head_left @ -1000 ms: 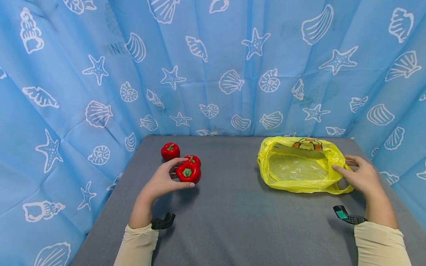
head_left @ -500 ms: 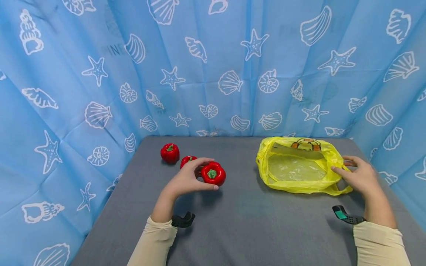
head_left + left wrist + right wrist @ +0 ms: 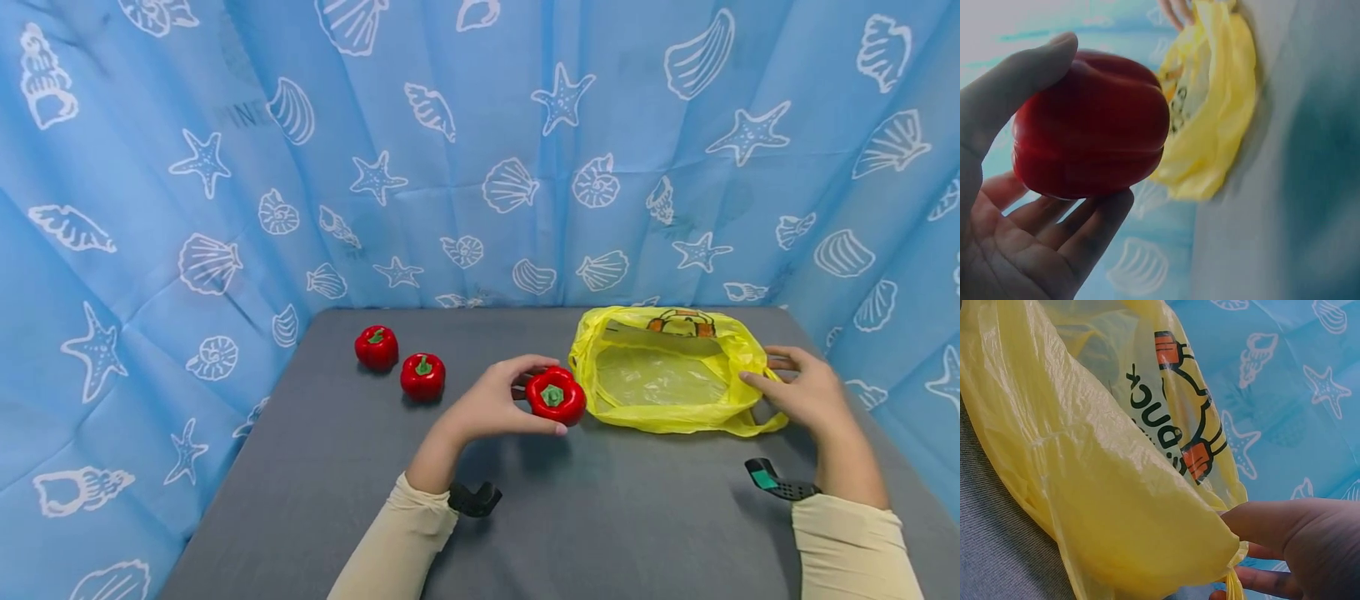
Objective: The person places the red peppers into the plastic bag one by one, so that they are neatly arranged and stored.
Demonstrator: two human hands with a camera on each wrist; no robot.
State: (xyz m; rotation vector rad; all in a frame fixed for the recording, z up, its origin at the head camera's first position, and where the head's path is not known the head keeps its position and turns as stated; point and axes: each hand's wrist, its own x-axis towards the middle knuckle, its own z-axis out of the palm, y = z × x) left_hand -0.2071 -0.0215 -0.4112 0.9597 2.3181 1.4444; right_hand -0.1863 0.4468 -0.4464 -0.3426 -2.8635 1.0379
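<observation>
My left hand (image 3: 502, 402) grips a red bell pepper (image 3: 555, 396) between thumb and fingers, held above the table just left of the yellow plastic bag (image 3: 660, 419). In the left wrist view the pepper (image 3: 1091, 128) fills much of the frame, thumb over it and fingertips beneath. The bag stands with its mouth wide, and its pale inside shows. At the bag's right end my right hand (image 3: 806, 390) pinches the edge by the handle; in the right wrist view the yellow film (image 3: 1116, 506) gathers at the fingers of this hand (image 3: 1297, 544).
Two more red peppers sit at the back left of the grey table (image 3: 600, 517): one pepper (image 3: 377, 348) nearer the corner, the other pepper (image 3: 422, 377) to its right. A blue curtain (image 3: 480, 150) with white shell prints surrounds the table's back and sides.
My left hand has carried the pepper rightward, from beside the other peppers to the bag's left side. My right hand keeps its place on the bag.
</observation>
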